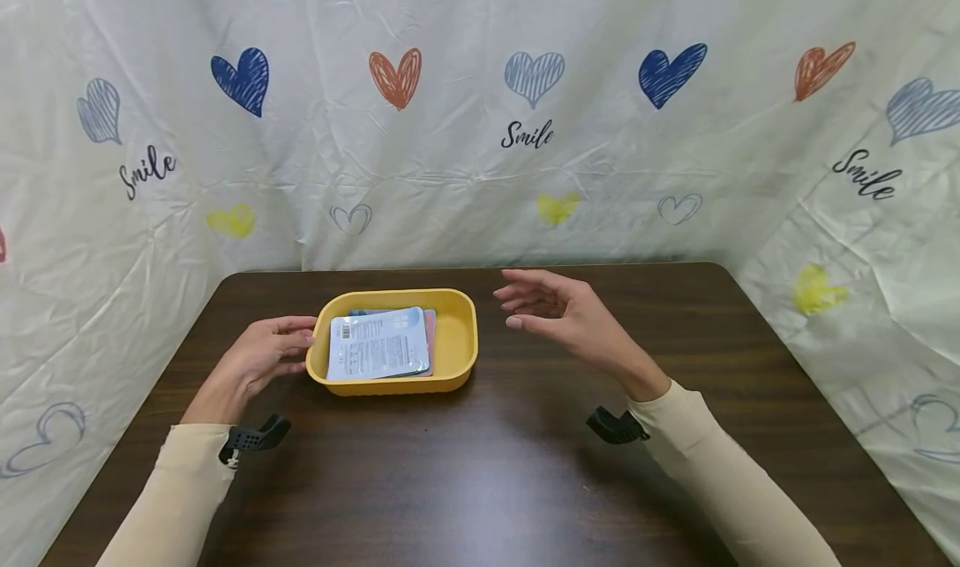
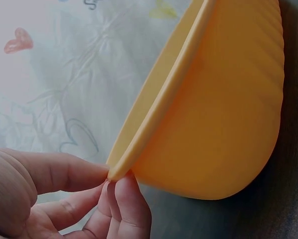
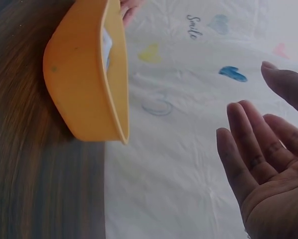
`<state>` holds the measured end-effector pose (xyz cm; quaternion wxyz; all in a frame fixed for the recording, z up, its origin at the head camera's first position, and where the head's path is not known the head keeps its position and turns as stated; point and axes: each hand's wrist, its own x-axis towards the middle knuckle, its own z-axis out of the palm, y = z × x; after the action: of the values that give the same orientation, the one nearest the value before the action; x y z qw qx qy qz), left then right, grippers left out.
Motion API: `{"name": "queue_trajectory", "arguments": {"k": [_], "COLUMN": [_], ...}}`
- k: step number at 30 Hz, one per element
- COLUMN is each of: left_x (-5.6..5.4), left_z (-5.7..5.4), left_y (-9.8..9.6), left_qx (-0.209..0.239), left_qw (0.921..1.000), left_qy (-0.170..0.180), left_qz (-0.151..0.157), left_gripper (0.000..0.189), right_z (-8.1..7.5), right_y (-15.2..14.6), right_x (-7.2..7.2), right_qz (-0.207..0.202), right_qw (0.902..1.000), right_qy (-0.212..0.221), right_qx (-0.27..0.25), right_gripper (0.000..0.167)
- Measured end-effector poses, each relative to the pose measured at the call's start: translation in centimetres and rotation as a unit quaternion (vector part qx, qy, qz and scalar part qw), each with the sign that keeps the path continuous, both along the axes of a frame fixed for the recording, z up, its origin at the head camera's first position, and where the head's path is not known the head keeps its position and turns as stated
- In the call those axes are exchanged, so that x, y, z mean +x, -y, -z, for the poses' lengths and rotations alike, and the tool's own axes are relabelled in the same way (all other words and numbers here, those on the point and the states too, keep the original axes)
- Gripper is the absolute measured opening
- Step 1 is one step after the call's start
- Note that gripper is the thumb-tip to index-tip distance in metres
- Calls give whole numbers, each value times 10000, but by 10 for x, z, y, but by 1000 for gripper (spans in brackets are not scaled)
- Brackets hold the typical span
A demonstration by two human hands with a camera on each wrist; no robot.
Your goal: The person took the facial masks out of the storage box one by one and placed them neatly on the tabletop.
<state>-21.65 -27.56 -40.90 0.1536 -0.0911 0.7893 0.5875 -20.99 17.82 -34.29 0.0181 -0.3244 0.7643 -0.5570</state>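
Observation:
A yellow plastic basin [image 1: 397, 388] with rounded corners sits on the table, left of its middle. Inside lie flat sachets, the top one a light blue printed packet [image 1: 378, 346] with a barcode; pink and blue edges show beneath it. My left hand [image 1: 258, 357] pinches the basin's left rim between thumb and fingers, as the left wrist view shows on the basin wall [image 2: 214, 114]. To the right of the basin and apart from it, my right hand [image 1: 566, 313] hovers with loosely extended fingers and holds nothing. The right wrist view also shows its spread fingers [image 3: 248, 149].
The dark wooden table [image 1: 465, 484] extends in front of the basin and to its right. Behind and on both sides hangs a white sheet [image 1: 450, 150] printed with hearts and "Smile". Each wrist wears a black device, such as the right strap [image 1: 617, 425].

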Motion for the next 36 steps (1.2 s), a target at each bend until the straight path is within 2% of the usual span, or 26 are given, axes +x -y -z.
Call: {"name": "queue_trajectory", "arguments": {"k": [12,22,28,36], "left_x": [2,3,3,2], "left_z": [2,2,1,3], "left_y": [-1,-4,-6,-6], "left_qx": [30,28,34,84], "left_qw": [10000,9997,9998,9998], "left_qy": [-80,-186,-134,-56], "left_qz": [-28,-166,-164,-164], "left_gripper": [56,57,56,57], "right_z": [8,8,11,19], "right_y": [18,33,42,59], "right_x": [-17,-26,-33,-45], "right_qz": [-377,-365,-557,-829], "right_qw": [9980,9942,9934,9940], "right_qy": [462,979,958,703], "right_qx": [-205,-244,-280,-130], "right_gripper": [58,48,49,54]}}
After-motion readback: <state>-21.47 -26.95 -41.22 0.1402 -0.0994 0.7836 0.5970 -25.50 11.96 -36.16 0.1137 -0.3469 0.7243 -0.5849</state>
